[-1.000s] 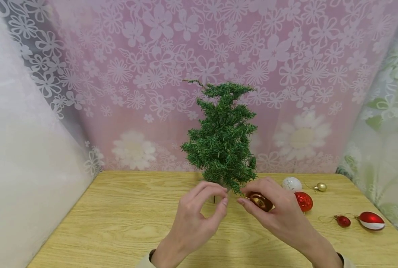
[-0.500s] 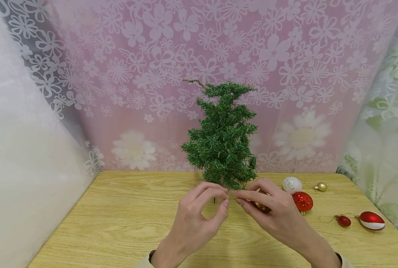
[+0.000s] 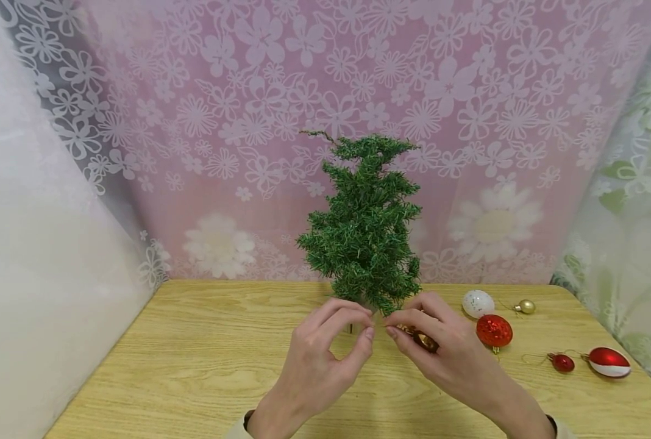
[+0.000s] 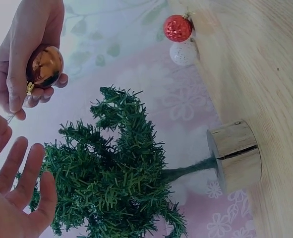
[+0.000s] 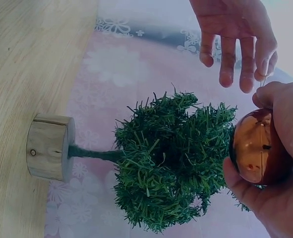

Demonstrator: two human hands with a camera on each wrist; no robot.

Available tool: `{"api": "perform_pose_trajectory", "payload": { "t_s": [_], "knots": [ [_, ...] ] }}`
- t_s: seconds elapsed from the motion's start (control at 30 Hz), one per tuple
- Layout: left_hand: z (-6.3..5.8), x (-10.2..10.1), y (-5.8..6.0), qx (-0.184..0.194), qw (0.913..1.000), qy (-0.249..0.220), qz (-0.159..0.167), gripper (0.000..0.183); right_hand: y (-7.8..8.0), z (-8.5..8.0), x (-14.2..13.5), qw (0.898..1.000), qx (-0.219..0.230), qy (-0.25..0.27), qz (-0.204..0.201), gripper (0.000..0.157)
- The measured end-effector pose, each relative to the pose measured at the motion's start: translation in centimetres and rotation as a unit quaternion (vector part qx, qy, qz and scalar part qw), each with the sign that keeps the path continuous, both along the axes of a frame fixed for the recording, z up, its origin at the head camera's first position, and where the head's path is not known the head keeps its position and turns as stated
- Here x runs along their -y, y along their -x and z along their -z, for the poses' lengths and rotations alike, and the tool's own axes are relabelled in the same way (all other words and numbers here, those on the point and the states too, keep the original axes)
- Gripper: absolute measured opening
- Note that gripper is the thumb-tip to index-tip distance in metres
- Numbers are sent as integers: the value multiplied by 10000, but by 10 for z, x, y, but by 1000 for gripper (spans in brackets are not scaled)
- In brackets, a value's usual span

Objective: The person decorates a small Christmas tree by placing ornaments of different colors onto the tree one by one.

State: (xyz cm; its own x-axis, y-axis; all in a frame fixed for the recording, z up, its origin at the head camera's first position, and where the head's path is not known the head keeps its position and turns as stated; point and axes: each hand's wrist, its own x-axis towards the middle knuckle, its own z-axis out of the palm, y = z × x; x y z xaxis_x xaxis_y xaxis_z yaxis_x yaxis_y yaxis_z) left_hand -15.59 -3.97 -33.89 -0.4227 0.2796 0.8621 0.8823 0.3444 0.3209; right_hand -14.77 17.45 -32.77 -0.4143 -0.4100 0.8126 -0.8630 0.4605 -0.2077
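Note:
A shiny copper-coloured Christmas ball (image 5: 253,148) with a gold cap lies in my right hand (image 3: 448,341), the fingers curled around it. A thin thread (image 5: 263,81) runs from the ball's cap up between the two hands. My left hand (image 3: 322,350) pinches its far end between thumb and forefinger, with the other fingers spread in the left wrist view. Right thumb and forefinger meet on the same thread near the left fingertips. Just behind both hands stands a small green artificial Christmas tree (image 3: 366,231) on a round wooden base (image 4: 238,156).
On the right of the wooden table (image 3: 205,366) lie a white speckled ball (image 3: 477,303), a red glittery ball (image 3: 494,330), a small gold ball (image 3: 525,306), a small red ball (image 3: 563,363) and a red-and-white ornament (image 3: 608,362). A floral curtain (image 3: 249,122) hangs behind.
The right fingers have come nearer the left fingertips and shifted along the thread, and the copper ball has turned and sits lower in the palm. The left hand has stayed in place.

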Motion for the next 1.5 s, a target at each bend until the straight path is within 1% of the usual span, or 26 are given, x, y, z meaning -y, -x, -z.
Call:
{"api": "perform_pose_trajectory", "payload": {
  "t_s": [0.33,0.6,0.8,0.93,1.03,1.17,1.3,1.4,1.47,1.5],
  "knots": [
    [1,1,0,129,9998,71,-93,13,0,1,0,10000,61,-7,26,22],
    [2,2,1,215,9997,64,-91,13,-1,1,2,9996,-146,-74,213,24],
    [2,0,3,263,9996,17,-50,13,-3,-1,4,9996,-215,-11,205,25],
    [2,1,5,296,9995,19,-68,13,-3,-1,4,9997,-22,18,255,29],
    [2,2,6,272,9996,44,-115,15,-3,0,3,9996,203,98,184,29],
    [2,2,6,259,9995,79,-152,17,-3,2,3,9989,414,224,45,20],
    [4,3,6,297,9994,135,-137,18,-2,4,3,9986,449,284,26,9],
    [5,3,5,356,9990,212,-155,18,-1,6,4,9984,495,273,6,8],
    [5,4,5,467,9982,289,-228,19,-1,7,5,9979,588,256,-67,6],
    [6,5,5,532,9976,349,-288,19,-1,7,6,9975,649,242,-110,8]
  ]
}}
